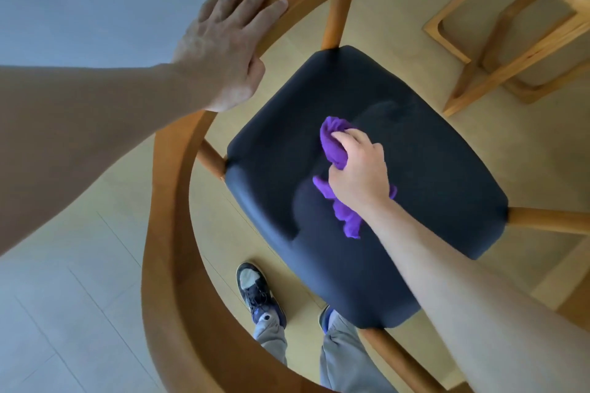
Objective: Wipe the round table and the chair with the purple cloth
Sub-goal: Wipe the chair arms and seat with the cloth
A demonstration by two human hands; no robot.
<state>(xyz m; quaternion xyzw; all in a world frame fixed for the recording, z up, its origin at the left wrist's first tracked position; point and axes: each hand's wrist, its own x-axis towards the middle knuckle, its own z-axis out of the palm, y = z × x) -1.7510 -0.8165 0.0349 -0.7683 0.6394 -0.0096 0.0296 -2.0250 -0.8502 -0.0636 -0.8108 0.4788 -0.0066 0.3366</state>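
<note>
Head view
Left hand (223,45): upper left of frame, fingers straight, resting flat on the chair's curved wooden backrest (166,233).
Right hand (359,174): centre, fingers curled round the bunched purple cloth (333,145), pressing it on the dark seat (399,150).
Shoe (257,292): lower centre, on the floor.
Wooden frame (510,41): upper right.

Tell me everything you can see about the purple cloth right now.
The purple cloth is a thin, soft-looking fabric, bunched up rather than spread flat. The right hand grips it around the middle, so one crumpled end sticks out beyond the fingers and a ragged tail trails back under the wrist. It lies against the chair's dark padded seat, near the seat's centre. Nothing else touches it.
</note>
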